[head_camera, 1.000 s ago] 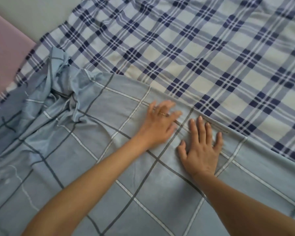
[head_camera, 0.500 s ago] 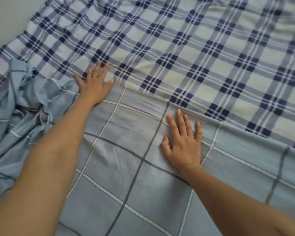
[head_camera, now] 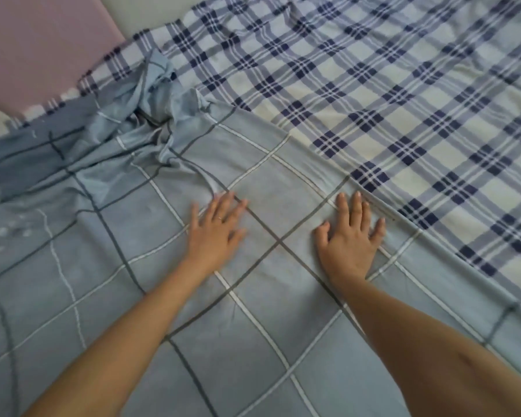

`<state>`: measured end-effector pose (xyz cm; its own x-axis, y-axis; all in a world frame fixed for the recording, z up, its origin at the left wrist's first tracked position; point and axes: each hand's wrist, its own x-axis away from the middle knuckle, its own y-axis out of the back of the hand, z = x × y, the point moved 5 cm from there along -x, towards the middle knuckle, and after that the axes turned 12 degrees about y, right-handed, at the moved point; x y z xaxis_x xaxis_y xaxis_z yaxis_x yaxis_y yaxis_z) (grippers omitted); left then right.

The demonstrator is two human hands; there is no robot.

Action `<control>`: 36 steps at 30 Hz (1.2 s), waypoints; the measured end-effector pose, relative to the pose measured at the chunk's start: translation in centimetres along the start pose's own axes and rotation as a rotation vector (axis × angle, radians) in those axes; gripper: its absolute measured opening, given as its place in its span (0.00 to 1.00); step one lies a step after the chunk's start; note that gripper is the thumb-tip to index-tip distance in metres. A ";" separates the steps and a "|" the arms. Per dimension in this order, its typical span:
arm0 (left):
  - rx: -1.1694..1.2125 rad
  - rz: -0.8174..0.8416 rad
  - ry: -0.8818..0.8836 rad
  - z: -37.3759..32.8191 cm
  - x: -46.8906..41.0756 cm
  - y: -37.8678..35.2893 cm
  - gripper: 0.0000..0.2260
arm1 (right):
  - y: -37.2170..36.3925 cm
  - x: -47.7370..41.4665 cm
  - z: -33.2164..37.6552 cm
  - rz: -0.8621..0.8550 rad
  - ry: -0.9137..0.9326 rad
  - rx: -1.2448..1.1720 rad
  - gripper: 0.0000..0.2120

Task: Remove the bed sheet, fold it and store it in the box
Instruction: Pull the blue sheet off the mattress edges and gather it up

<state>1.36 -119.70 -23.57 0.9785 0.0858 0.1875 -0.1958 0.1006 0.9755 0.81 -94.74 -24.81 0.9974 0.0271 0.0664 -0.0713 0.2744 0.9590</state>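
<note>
A grey-blue bed sheet (head_camera: pixel 268 311) with a wide grid of white and dark lines lies spread over the near part of the bed. Its far left end is bunched into a crumpled heap (head_camera: pixel 153 100). My left hand (head_camera: pixel 215 234), wearing a ring, lies flat on the sheet with fingers spread. My right hand (head_camera: pixel 351 242) presses flat on the sheet too, its fingertips close to the sheet's straight far edge. Both forearms reach in from the bottom. No box is in view.
Under the sheet lies a white and navy plaid cover (head_camera: pixel 373 100) that fills the far and right part of the bed. A pink surface (head_camera: pixel 36 46) stands at the top left, beyond the bed's corner.
My left hand has drawn back from the sheet's far left edge to the middle, beside my right hand. The right hand stays flat in about the same place. The view has swung left.
</note>
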 end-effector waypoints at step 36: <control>0.309 -0.339 1.151 59.6 22.8 -12.8 0.29 | -23.7 8.3 74.4 0.135 1.373 0.058 0.30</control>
<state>30.06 -178.10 -24.89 0.3197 0.9375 -0.1374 0.2327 0.0629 0.9705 11.38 -172.55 -26.45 0.1726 0.9763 -0.1305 -0.1316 0.1542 0.9792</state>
